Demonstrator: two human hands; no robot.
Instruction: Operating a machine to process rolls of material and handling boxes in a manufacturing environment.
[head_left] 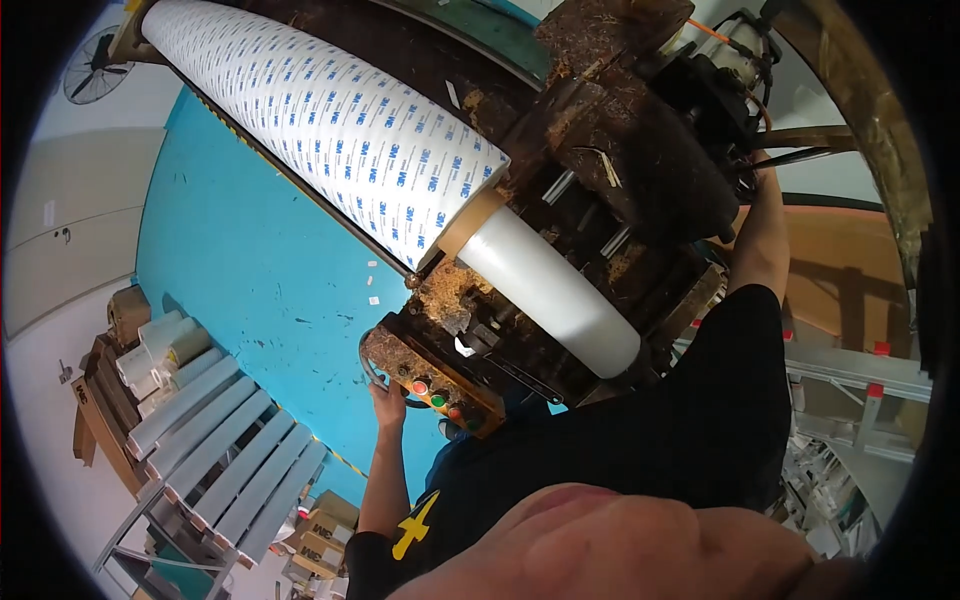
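My left hand is at the side of a control box with red and green push buttons. Its fingers close round a grey curved handle on the box. My right arm reaches far up along the machine's right side. The right hand is mostly hidden among dark parts, so its fingers cannot be made out. Between my arms lies a large white roll with blue print, on a long shaft across the machine. A brown cardboard core shows at its near end, followed by a smooth pale cylinder.
The rusty machine head is caked with brown residue. A blue floor spreads to the left. Several wrapped rolls lie on a rack at lower left, near cardboard boxes. An aluminium ladder stands at right.
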